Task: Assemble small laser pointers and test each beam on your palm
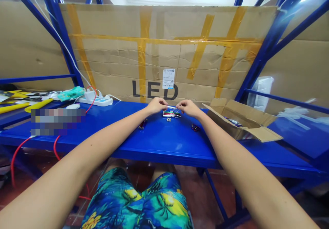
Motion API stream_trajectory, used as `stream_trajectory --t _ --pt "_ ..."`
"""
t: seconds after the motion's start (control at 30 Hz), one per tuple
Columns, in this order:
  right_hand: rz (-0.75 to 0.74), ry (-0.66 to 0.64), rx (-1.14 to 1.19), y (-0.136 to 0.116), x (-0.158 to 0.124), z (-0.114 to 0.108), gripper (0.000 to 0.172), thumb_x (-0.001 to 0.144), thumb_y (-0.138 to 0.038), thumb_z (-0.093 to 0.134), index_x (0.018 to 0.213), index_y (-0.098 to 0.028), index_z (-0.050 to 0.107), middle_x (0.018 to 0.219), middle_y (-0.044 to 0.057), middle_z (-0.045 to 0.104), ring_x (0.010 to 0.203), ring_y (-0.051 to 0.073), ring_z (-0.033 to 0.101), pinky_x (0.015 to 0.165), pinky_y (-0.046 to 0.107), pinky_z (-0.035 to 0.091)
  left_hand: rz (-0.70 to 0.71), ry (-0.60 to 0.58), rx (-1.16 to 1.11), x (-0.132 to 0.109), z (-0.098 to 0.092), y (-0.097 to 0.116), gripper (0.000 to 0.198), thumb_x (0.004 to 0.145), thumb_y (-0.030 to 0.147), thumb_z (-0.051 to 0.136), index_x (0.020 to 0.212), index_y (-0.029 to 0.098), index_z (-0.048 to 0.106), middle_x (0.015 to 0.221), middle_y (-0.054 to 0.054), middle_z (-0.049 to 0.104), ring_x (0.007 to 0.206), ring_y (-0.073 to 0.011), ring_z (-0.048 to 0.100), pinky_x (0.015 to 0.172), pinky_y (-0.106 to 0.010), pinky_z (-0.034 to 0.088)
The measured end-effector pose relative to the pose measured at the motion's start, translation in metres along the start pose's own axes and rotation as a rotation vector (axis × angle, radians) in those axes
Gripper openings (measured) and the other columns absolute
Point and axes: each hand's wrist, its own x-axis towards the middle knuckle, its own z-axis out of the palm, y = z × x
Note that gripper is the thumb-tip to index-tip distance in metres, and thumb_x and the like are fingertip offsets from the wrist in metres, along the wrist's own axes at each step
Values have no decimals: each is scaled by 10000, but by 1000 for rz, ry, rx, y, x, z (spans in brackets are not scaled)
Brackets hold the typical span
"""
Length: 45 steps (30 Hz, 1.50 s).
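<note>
Both my arms reach out over a blue metal workbench [164, 143]. My left hand [156, 105] and my right hand [187, 107] meet above a small pile of coloured cylindrical parts [171, 114] and pinch a thin silvery piece [171, 107] between their fingertips. Just below the pile lie a couple of small round metal bits [169, 119]. One dark red part [143, 123] lies to the left of the pile, another dark part [195, 128] to the right.
An open cardboard box [241, 119] sits at the right. A white power strip [95, 100] with plugs and red wires [55, 147] is at the left, near yellow tools [25, 105]. A taped cardboard wall [164, 51] marked LED closes the back. Blue rack posts [267, 54] frame the sides.
</note>
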Motion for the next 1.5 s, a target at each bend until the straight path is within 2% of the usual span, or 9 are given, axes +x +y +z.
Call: stream_trajectory --t 0.17,0.3,0.4,0.5,0.67,0.93,1.1,1.3,1.5 --pt "148 180 28 24 29 7 112 788 -80 564 791 -114 671 599 25 620 551 118 566 578 236 462 -21 -29 152 27 5 -10 76 681 75 662 735 122 688 689 -57 692 681 -167 639 696 -305 496" --pt "192 242 -127 39 40 12 108 786 -106 603 783 -129 708 731 67 709 682 141 642 692 239 493 -18 -8 373 42 10 -21 52 665 93 681 688 138 688 738 -51 699 750 -175 634 724 -286 485" --pt "211 263 -228 42 42 14 109 786 -138 629 804 -139 736 838 87 744 795 170 673 785 258 492 -22 -10 404 51 12 -30 99 660 88 686 735 148 711 791 -52 713 787 -178 640 746 -275 488" --pt "240 229 -278 40 41 17 134 797 -147 621 818 -138 753 878 103 753 856 189 683 803 258 486 -41 -47 425 55 14 -34 169 675 66 660 796 153 739 844 -58 733 822 -179 654 778 -267 493" --pt "221 151 -373 37 39 22 166 822 -173 608 875 -137 762 956 122 751 929 208 673 814 262 473 -89 -88 489 52 16 -34 149 713 97 641 781 153 761 875 -75 749 861 -199 664 809 -275 498" --pt "221 51 -436 34 35 22 167 807 -174 616 893 -152 758 969 112 744 906 204 662 752 246 458 -166 -106 562 48 18 -33 170 712 99 645 817 141 772 894 -92 755 845 -206 674 763 -262 499" --pt "234 27 -437 32 33 22 161 801 -158 607 865 -145 754 909 109 749 842 203 666 702 246 454 -179 -121 571 46 17 -32 189 728 120 634 853 145 774 931 -77 758 840 -186 675 747 -231 500" --pt "223 20 -442 30 31 24 186 818 -165 589 897 -145 757 943 113 750 894 208 665 739 244 454 -148 -146 572 44 17 -31 264 737 83 583 905 163 771 971 -51 759 897 -172 678 773 -214 496" --pt "182 37 -453 25 26 20 227 852 -177 557 957 -139 754 988 115 746 935 208 655 775 241 443 -125 -78 579 36 10 -27 266 767 122 569 956 153 753 1046 -79 743 972 -199 662 860 -255 492"
